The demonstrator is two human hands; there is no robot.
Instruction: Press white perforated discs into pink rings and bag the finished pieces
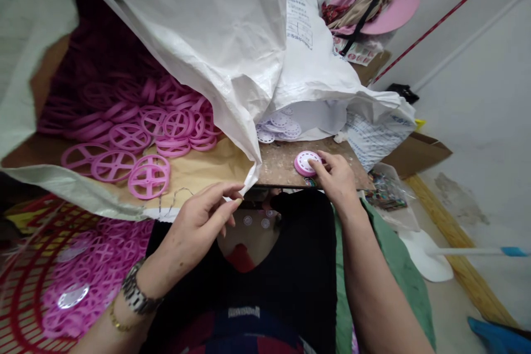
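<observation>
A worn brown wooden tabletop (277,167) carries the white-topped pink disc (306,162) under the right hand's (338,177) grip, close to the front edge. Just nearer than the grip shows a small multicoloured piece (310,181), too blurred to name. Beyond the grip rests an open white sack (319,77); to its left, a larger paper-lined sack (207,168) overhangs the edge.

Sack (232,27) of rings (129,136) left of the disc (306,160) on the table (277,165)

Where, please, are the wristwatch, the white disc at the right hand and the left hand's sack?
Wristwatch (139,290), head view: metal band.
White disc (305,160), head view: upper face.
Sack (203,16), head view: raised wall.
</observation>
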